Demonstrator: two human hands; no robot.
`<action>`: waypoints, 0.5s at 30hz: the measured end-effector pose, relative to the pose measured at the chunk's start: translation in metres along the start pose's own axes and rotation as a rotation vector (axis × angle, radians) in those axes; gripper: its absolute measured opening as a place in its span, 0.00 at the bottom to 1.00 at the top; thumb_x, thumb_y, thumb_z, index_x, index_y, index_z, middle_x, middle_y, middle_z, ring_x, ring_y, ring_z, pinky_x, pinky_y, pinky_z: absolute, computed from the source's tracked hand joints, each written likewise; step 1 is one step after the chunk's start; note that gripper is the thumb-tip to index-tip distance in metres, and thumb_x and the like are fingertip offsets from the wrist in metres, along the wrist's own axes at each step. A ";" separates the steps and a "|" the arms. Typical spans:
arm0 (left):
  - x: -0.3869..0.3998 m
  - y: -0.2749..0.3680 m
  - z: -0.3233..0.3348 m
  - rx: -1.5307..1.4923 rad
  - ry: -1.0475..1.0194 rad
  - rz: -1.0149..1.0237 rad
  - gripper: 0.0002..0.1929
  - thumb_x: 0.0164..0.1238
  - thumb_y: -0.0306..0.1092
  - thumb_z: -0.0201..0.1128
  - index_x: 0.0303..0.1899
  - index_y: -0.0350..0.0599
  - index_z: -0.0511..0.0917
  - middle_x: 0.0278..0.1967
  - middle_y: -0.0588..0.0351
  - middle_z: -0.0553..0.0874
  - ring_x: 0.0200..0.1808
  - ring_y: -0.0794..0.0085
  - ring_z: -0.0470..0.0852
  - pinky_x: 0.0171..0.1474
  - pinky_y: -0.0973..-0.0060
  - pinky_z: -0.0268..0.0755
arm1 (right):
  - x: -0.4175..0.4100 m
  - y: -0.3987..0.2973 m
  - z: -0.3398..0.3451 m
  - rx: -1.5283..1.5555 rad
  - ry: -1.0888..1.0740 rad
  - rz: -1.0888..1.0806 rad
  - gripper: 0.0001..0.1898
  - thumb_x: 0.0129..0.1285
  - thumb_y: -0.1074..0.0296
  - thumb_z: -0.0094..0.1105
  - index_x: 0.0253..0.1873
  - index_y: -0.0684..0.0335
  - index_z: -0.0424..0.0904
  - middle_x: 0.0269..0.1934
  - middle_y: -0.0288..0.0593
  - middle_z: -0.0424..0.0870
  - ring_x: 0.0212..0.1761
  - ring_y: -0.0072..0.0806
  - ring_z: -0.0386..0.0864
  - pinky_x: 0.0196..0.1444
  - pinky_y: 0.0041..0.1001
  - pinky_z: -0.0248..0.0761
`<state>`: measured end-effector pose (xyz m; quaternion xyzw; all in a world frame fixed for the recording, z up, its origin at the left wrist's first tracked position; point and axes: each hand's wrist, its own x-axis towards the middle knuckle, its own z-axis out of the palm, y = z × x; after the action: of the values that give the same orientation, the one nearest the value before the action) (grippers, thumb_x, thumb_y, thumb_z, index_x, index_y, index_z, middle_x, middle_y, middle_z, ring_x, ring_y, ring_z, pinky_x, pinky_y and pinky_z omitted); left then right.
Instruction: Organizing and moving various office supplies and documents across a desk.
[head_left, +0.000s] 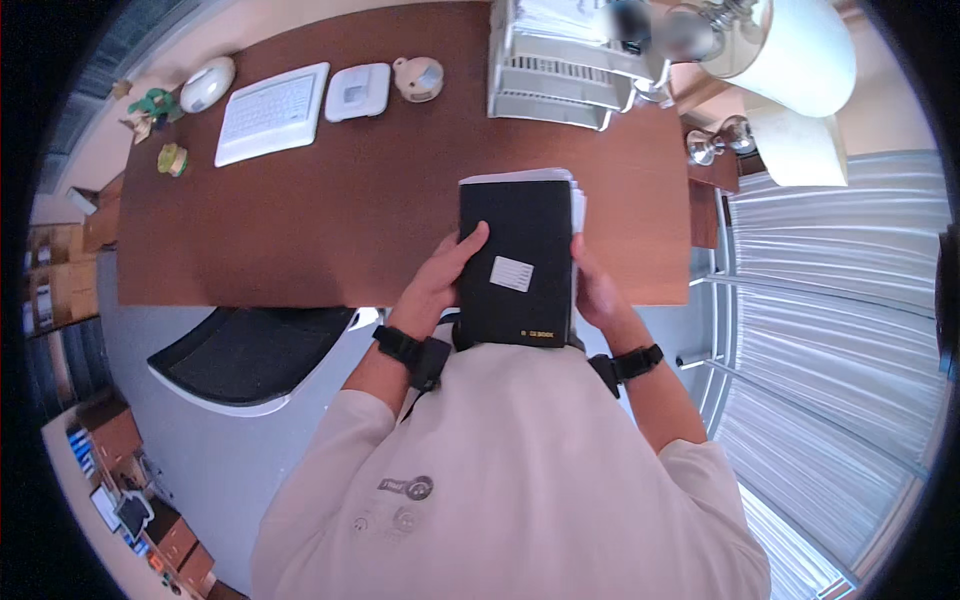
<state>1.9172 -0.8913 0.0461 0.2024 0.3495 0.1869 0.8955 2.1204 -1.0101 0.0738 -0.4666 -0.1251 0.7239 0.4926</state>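
Note:
Both hands hold a black-covered book (514, 225) close in front of my body, at the near edge of the brown wooden desk (360, 202). A small white label with lines sits on its cover, and gold lettering runs along the bottom. White sheets (577, 210) stick out past its top and right edges. My left hand (446, 266) grips the left side, thumb across the cover. Along the right side my right hand (596, 285) presses on the page edges; its fingers are partly hidden behind the book.
Along the desk's back are a white keyboard (271, 112), a square white device (358, 91), a round beige object (418, 79) and a white oval object (208, 84). A tiered paper tray (555, 82) and a lamp (795, 52) stand back right. An office chair (259, 356) is left.

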 end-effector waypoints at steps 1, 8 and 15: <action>0.005 -0.003 -0.004 0.000 -0.019 0.010 0.34 0.68 0.52 0.65 0.64 0.34 0.67 0.56 0.46 0.80 0.56 0.64 0.80 0.58 0.67 0.75 | -0.002 -0.001 0.002 0.009 0.045 -0.026 0.37 0.70 0.36 0.45 0.72 0.62 0.61 0.66 0.47 0.73 0.66 0.34 0.72 0.68 0.36 0.66; 0.008 -0.002 -0.009 -0.132 -0.010 0.061 0.35 0.67 0.53 0.65 0.64 0.35 0.67 0.56 0.48 0.80 0.56 0.64 0.81 0.57 0.67 0.76 | 0.013 -0.028 0.011 -0.057 0.067 -0.059 0.32 0.72 0.45 0.51 0.70 0.63 0.64 0.59 0.45 0.78 0.61 0.30 0.75 0.64 0.30 0.68; -0.012 -0.005 -0.017 -0.101 0.123 0.135 0.34 0.69 0.54 0.62 0.65 0.37 0.66 0.57 0.48 0.80 0.57 0.63 0.80 0.59 0.65 0.75 | 0.022 -0.021 0.014 -0.439 0.155 -0.192 0.30 0.70 0.61 0.56 0.71 0.67 0.60 0.58 0.44 0.77 0.59 0.29 0.74 0.63 0.30 0.67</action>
<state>1.8984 -0.8974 0.0390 0.1682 0.3794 0.2765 0.8668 2.1199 -0.9775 0.0830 -0.6028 -0.2849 0.5912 0.4538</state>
